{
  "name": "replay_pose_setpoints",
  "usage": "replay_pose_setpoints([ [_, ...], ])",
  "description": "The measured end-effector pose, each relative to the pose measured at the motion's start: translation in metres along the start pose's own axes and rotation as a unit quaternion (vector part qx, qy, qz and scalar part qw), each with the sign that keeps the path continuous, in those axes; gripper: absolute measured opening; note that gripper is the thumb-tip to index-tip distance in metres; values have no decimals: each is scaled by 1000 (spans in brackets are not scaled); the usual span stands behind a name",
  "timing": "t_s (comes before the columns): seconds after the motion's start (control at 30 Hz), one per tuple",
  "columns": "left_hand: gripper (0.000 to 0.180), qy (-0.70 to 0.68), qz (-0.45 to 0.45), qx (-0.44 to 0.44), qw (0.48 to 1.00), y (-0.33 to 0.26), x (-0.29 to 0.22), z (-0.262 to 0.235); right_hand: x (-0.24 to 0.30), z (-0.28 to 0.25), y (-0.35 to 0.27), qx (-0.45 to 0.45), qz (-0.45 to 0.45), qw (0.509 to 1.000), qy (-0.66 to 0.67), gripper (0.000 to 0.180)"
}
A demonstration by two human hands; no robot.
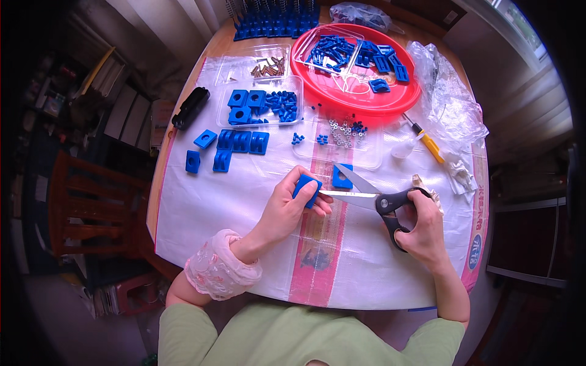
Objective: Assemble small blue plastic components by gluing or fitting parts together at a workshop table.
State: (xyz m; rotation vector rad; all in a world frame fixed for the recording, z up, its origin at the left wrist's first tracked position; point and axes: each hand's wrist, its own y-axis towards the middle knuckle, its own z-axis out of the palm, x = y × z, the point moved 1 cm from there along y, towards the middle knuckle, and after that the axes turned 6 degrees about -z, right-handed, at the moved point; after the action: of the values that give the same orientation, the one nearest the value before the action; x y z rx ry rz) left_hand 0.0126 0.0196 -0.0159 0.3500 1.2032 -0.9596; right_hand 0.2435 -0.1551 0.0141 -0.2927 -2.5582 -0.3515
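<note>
A square blue plastic piece (pixel 307 191) sits in my left hand (pixel 287 201), pinched between thumb and fingers. With my right hand (pixel 424 227) I hold black-handled scissors (pixel 386 204) by their finger loops. The blades are spread apart, and the lower one reaches to the edge of the blue piece. Beneath the upper blade lies another square blue piece with a round hole (pixel 343 181), flat on the white sheet (pixel 256 189). Whether the lower blade touches the held piece, I cannot tell.
A red round tray (pixel 390 105) holds blue parts at the back. Clear containers (pixel 299 104) with blue pieces, screws (pixel 268 68) and small nuts (pixel 345 133) stand in front and left. Loose blue blocks (pixel 241 141) and a black case (pixel 191 108) lie left; a yellow-handled screwdriver (pixel 431 148) and crumpled plastic (pixel 448 91) right.
</note>
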Motion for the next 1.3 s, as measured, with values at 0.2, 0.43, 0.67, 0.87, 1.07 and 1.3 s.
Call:
replay_pose_setpoints([
  [0.2,19,26,19,1,999,-1,-1,1,3,-2,1,18,12,1000,1,49],
  [0.43,21,28,22,20,999,-4,-5,4,6,-3,2,17,11,1000,12,42],
  [0.67,21,23,35,39,998,-6,-5,5,7,-1,3,4,-2,1000,-8,44],
  [0.87,22,43,40,38,998,-7,-6,6,14,-4,4,17,14,1000,1,41],
  [1.07,22,46,34,34,998,-7,-8,8,10,-1,4,-7,6,1000,-9,44],
  [1.3,21,30,26,43,998,-7,-8,8,11,0,4,-24,1,1000,-3,45],
])
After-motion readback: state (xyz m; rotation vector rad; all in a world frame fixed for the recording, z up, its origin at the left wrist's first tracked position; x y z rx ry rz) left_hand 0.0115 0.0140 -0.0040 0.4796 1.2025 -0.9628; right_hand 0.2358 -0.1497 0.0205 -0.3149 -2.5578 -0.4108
